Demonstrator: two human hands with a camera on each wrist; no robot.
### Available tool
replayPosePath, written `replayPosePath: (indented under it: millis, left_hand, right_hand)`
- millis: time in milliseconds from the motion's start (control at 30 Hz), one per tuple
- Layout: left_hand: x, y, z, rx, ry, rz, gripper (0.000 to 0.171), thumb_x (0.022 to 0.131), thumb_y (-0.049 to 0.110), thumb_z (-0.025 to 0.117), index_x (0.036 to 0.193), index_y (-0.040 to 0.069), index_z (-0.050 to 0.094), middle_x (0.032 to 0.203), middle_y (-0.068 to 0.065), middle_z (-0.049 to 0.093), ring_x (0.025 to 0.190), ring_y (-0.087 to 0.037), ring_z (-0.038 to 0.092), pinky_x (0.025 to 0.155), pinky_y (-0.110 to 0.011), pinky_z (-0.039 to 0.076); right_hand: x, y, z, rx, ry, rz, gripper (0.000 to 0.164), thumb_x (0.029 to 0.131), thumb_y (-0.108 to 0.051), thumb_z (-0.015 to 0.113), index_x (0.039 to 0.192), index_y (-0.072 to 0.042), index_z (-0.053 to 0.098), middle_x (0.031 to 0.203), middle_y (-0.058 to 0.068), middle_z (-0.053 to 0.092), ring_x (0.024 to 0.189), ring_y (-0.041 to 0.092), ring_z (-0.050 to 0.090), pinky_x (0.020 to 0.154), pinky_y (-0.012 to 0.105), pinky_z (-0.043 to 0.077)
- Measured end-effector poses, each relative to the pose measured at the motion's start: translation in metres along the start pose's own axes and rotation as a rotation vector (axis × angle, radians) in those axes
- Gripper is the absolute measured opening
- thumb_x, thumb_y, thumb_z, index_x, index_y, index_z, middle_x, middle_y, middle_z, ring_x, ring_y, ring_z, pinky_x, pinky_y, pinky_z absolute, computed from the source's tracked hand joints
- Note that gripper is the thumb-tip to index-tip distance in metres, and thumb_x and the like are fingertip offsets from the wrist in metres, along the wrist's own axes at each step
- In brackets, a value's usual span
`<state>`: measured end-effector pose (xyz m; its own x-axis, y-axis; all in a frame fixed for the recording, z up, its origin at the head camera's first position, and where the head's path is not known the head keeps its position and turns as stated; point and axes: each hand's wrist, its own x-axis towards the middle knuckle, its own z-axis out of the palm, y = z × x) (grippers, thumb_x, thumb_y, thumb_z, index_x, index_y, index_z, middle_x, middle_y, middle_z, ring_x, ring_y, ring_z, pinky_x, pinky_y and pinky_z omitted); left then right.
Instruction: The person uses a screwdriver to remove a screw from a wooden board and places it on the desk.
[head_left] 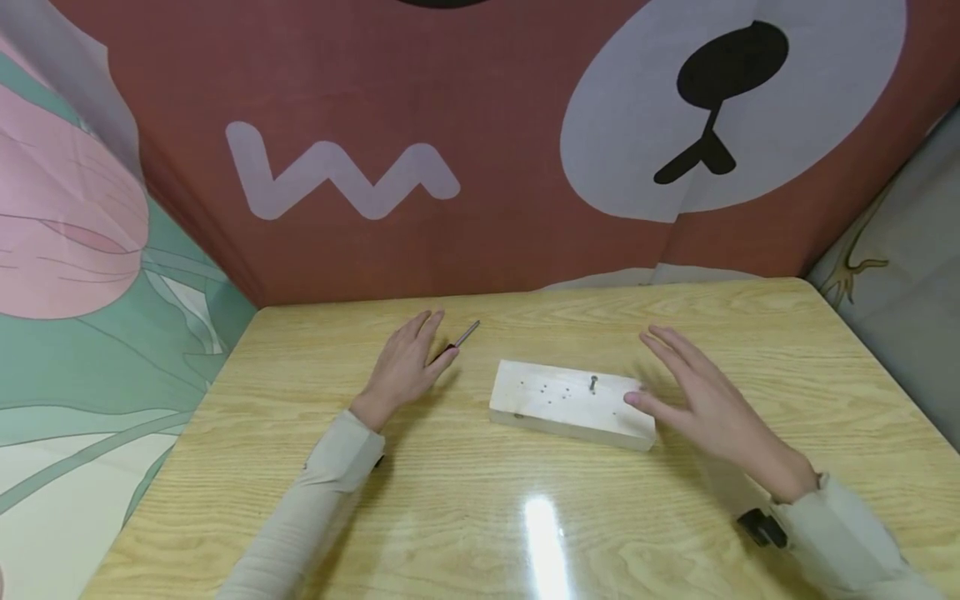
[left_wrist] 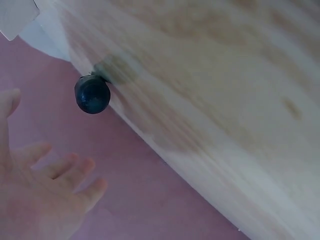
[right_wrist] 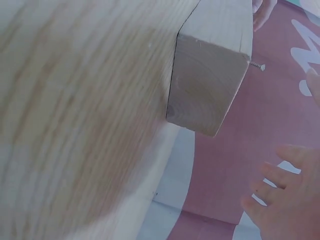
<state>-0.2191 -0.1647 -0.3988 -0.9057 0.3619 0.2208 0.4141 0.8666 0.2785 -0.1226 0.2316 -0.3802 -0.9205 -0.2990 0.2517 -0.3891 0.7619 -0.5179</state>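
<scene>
A pale wooden block (head_left: 551, 404) lies on the table with several small holes in its top. One screw (head_left: 593, 383) stands up from it near the right end, also seen side-on as a screw (right_wrist: 257, 65) in the right wrist view. Behind my left hand (head_left: 405, 367) lies a screwdriver (head_left: 468, 332), its handle partly hidden in the head view. The left wrist view shows its dark round handle end (left_wrist: 92, 95) apart from my spread fingers. My right hand (head_left: 701, 408) hovers at the block's right end, fingers extended and holding nothing; its thumb overlaps the block in the head view.
The wood-grain table (head_left: 450, 517) runs back to a red-brown cloth (head_left: 487, 242) with a cartoon face. Patterned cloths also hang at the left and right sides. Dark bands (head_left: 761, 527) show at the sleeve cuffs.
</scene>
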Motion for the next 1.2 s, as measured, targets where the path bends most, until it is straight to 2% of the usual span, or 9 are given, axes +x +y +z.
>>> replayPosePath:
  millis: [367, 600, 867, 1067, 1200]
  left_hand:
    - [0.0, -0.004, 0.0, -0.026, -0.047, -0.002, 0.066, 0.102, 0.044, 0.052, 0.154, 0.007, 0.035, 0.153, -0.025, 0.04, 0.141, -0.041, 0.04, 0.117, -0.056, 0.035]
    - [0.0, -0.005, 0.001, -0.056, -0.076, -0.006, 0.065, 0.102, 0.044, 0.053, 0.154, 0.009, 0.035, 0.154, -0.024, 0.039, 0.142, -0.04, 0.04, 0.115, -0.057, 0.036]
    - [-0.001, -0.006, 0.001, -0.097, -0.099, -0.015, 0.061, 0.101, 0.04, 0.056, 0.151, 0.009, 0.039, 0.152, -0.02, 0.043, 0.139, -0.039, 0.044, 0.113, -0.055, 0.04]
    - [-0.001, -0.005, 0.001, -0.12, -0.117, -0.011, 0.057, 0.101, 0.035, 0.058, 0.149, 0.009, 0.043, 0.147, -0.018, 0.049, 0.135, -0.037, 0.05, 0.11, -0.054, 0.044]
    - [-0.002, -0.006, 0.002, -0.131, -0.124, -0.013, 0.056, 0.1, 0.033, 0.06, 0.149, 0.009, 0.045, 0.146, -0.018, 0.051, 0.133, -0.037, 0.052, 0.108, -0.054, 0.045]
  right_hand:
    - [-0.009, -0.002, 0.006, 0.067, -0.067, 0.05, 0.081, 0.093, -0.041, 0.069, 0.157, -0.013, 0.029, 0.164, 0.014, 0.022, 0.149, 0.044, 0.021, 0.106, 0.075, 0.027]
    - [-0.012, -0.002, 0.008, 0.082, -0.087, 0.058, 0.079, 0.092, -0.04, 0.07, 0.156, -0.013, 0.031, 0.16, 0.018, 0.029, 0.145, 0.046, 0.028, 0.105, 0.075, 0.029]
    - [-0.013, -0.001, 0.011, 0.107, -0.164, 0.049, 0.076, 0.092, -0.042, 0.069, 0.153, -0.009, 0.036, 0.159, 0.02, 0.031, 0.143, 0.048, 0.03, 0.105, 0.075, 0.03]
    - [-0.014, 0.001, 0.014, 0.099, -0.193, 0.03, 0.072, 0.092, -0.042, 0.069, 0.148, -0.005, 0.043, 0.158, 0.021, 0.032, 0.143, 0.048, 0.031, 0.106, 0.073, 0.031]
    - [-0.014, 0.001, 0.016, 0.099, -0.215, 0.021, 0.073, 0.093, -0.043, 0.068, 0.148, -0.003, 0.043, 0.158, 0.022, 0.033, 0.143, 0.048, 0.032, 0.107, 0.07, 0.033]
